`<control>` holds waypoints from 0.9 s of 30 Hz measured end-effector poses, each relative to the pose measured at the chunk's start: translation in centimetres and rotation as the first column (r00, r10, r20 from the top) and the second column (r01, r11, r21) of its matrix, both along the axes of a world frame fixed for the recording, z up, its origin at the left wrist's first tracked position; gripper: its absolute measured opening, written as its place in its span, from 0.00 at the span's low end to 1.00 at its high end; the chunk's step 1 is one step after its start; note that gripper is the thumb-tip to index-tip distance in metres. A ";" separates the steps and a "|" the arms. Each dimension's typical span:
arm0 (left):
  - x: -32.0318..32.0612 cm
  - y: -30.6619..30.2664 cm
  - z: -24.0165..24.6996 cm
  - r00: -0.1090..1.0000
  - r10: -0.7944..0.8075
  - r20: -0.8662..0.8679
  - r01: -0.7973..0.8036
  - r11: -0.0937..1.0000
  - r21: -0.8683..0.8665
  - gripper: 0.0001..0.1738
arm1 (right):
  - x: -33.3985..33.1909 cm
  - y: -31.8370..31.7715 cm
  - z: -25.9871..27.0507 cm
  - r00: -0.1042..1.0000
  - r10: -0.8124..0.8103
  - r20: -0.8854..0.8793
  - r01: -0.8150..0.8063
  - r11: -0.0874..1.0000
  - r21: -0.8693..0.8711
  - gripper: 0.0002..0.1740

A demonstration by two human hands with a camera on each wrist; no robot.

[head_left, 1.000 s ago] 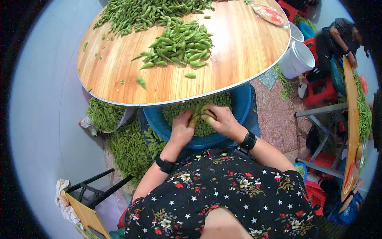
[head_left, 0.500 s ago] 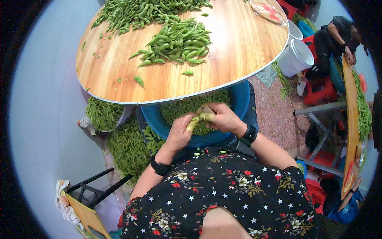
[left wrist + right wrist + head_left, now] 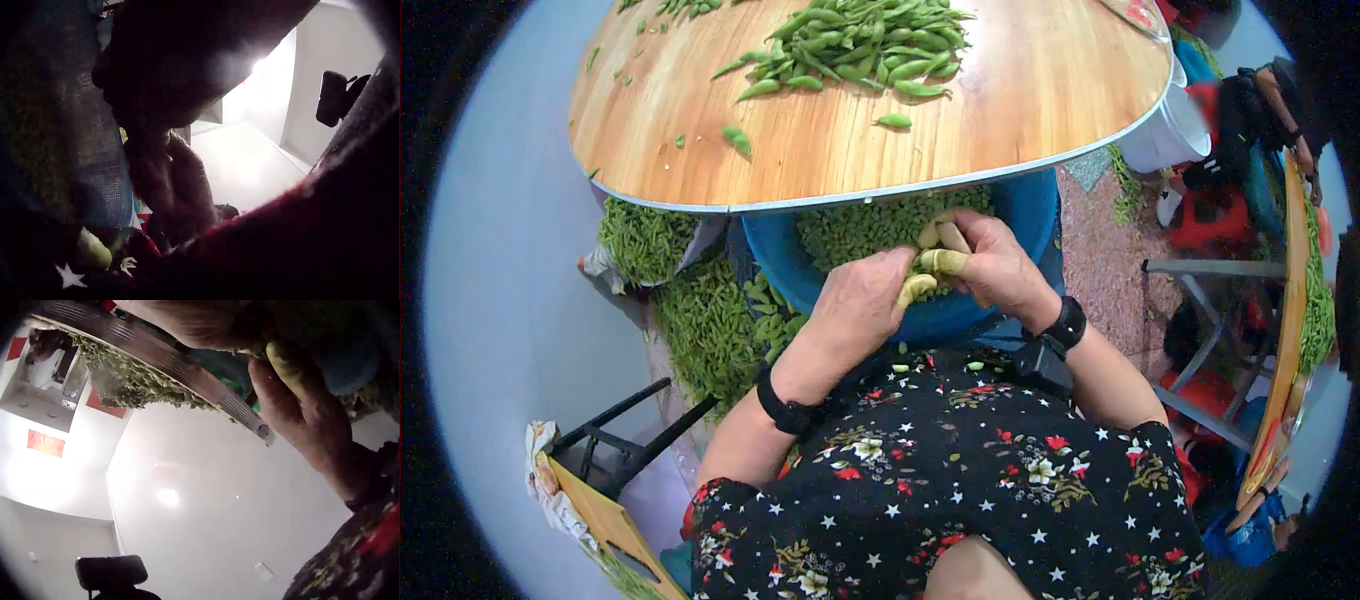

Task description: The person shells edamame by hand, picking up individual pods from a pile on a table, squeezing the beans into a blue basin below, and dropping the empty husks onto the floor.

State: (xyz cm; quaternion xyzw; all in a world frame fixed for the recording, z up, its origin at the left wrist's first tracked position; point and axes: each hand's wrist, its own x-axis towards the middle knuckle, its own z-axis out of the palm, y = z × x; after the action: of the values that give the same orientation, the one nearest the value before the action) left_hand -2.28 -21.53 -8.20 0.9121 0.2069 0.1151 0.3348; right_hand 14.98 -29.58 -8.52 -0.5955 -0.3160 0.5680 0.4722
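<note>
Above a blue basin point(image 3: 1040, 215) of shelled green beans point(image 3: 850, 235), the two hands meet, fingertips close together. The left hand point(image 3: 860, 290) curls its fingers and yellow-covered thumb around a small green pod point(image 3: 917, 267), mostly hidden between the hands. From the other side the right hand point(image 3: 1005, 268) pinches at the same pod, with yellowish coverings on its thumb and a finger. In the right wrist view the left hand point(image 3: 306, 415) shows its yellow thumb; the pod is hard to make out. The left wrist view is very dark.
A round wooden table point(image 3: 640, 150) stands beyond the basin, bearing a pile of green pods point(image 3: 860, 45). More pods point(image 3: 710, 330) lie on the floor at left. White buckets point(image 3: 1165, 135), a red stool point(image 3: 1208, 220) and a second table point(image 3: 1280, 330) are at right.
The head view has tilted, so the table sits higher in it. The hands appear nearer and larger, still together over the basin; the left hand has turned its back more upward.
</note>
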 end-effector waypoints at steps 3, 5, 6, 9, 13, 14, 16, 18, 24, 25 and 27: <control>-0.1 0.6 -0.7 0.999 -0.035 -0.015 0.036 0.997 0.072 0.10 | 0.4 -0.1 0.3 0.978 0.120 0.169 -0.134 0.989 0.069 0.06; 0.1 0.4 -0.5 1.000 -0.016 -0.011 0.017 0.998 0.061 0.09 | 0.5 -0.1 -0.3 0.983 0.133 0.127 -0.137 0.990 0.024 0.07; 0.2 0.3 -0.5 1.000 -0.005 -0.006 0.005 0.998 0.055 0.09 | 0.5 -0.2 -0.6 0.987 0.135 0.086 -0.134 0.991 -0.017 0.08; 0.2 0.1 -1.0 0.997 0.011 0.079 -0.012 1.000 0.011 0.08 | 0.2 -0.3 -0.4 0.990 0.131 0.044 -0.129 0.990 -0.048 0.09; -0.5 -0.1 -1.2 0.998 -0.013 0.069 0.017 0.998 -0.058 0.05 | 0.3 -0.3 -0.2 0.981 0.171 -0.087 -0.180 0.976 -0.119 0.09; -0.9 0.0 -1.1 0.996 0.026 0.085 -0.019 0.997 -0.075 0.04 | 0.5 -0.3 -0.3 0.971 0.166 -0.174 -0.197 0.965 -0.174 0.08; -2.2 0.5 -0.1 0.980 0.172 0.102 -0.162 0.982 -0.094 0.05 | 0.7 -0.3 -1.1 0.952 0.160 -0.261 -0.222 0.948 -0.227 0.08; -4.7 1.5 1.3 0.943 0.329 0.053 -0.328 0.944 -0.016 0.05 | 0.7 -0.4 -3.2 0.419 -0.027 0.907 -0.494 0.832 0.253 0.09; -13.5 1.2 2.0 0.783 0.490 -0.384 -0.103 0.710 0.696 0.12 | -2.3 -0.2 -0.5 0.597 0.709 0.375 -0.801 0.552 0.233 0.12; -13.6 0.8 2.2 0.782 0.491 -0.384 -0.102 0.709 0.698 0.12 | -2.8 -0.3 -1.6 0.559 0.761 0.330 -0.829 0.513 0.222 0.12; -13.2 -0.2 2.6 0.924 0.341 -0.172 -0.316 0.936 0.157 0.14 | -3.3 -0.2 -2.2 0.503 0.824 0.262 -0.864 0.471 0.177 0.10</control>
State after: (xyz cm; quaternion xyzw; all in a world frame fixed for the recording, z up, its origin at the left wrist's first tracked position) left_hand -15.48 -21.69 -5.60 0.8905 0.3814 0.0920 0.2303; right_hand 11.64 -29.78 -10.75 -0.3248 -0.6790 0.6313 0.1870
